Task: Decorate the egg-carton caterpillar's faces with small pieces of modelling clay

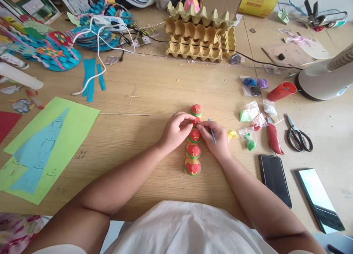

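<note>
A strip of egg-carton cups [193, 151] runs away from me down the middle of the table. Each cup carries red clay on top, a green band round its edge and small yellow bits. My left hand [179, 127] grips the second cup from the far end, thumb and forefinger on its red top. From the other side my right hand [213, 134] touches the same cup with pinched fingertips. A thin blue modelling tool [212, 131] is tucked between the right fingers. Whatever tiny piece the fingertips may pinch is hidden.
Clay bags [249, 112], a red cup [281, 91], scissors [298, 134] and two phones [275, 178] lie to the right. Egg cartons [193, 49] are stacked at the back. Green paper [79, 116] with a blue cutout lies left, near a white cable [97, 44].
</note>
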A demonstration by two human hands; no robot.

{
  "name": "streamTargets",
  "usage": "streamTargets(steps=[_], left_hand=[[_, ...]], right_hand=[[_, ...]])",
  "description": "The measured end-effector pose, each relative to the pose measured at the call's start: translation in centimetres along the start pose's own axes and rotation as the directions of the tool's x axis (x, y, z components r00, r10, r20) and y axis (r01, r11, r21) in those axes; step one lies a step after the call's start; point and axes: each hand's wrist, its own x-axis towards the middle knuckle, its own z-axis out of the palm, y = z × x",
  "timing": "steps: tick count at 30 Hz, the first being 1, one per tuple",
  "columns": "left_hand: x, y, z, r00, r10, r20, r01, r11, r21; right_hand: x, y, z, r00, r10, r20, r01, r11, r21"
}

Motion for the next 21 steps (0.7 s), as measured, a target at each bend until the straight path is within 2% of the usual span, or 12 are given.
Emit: streamTargets(steps=[4, 8, 21], left_hand=[[0.00, 0.18, -0.24, 0.998, 0.056, -0.038, -0.052, 0.995, 0.089], [0.08, 0.15, -0.42, 0.998, 0.063, 0.003, -0.063, 0.985, 0.160], [0.04, -0.13, -0.42, 0.998, 0.045, 0.044, -0.050, 0.988, 0.146]], right_hand=[[-0.09, -0.12, -0.04, 0.999, 0.048, -0.007, -0.047, 0.997, 0.063], [-0.16, -0.10, -0.04, 0.999, 0.053, -0.010, -0.051, 0.995, 0.091], [-0.20, 0.07, 0.11, 1.000, 0.024, -0.015, -0.023, 0.995, 0.101]])
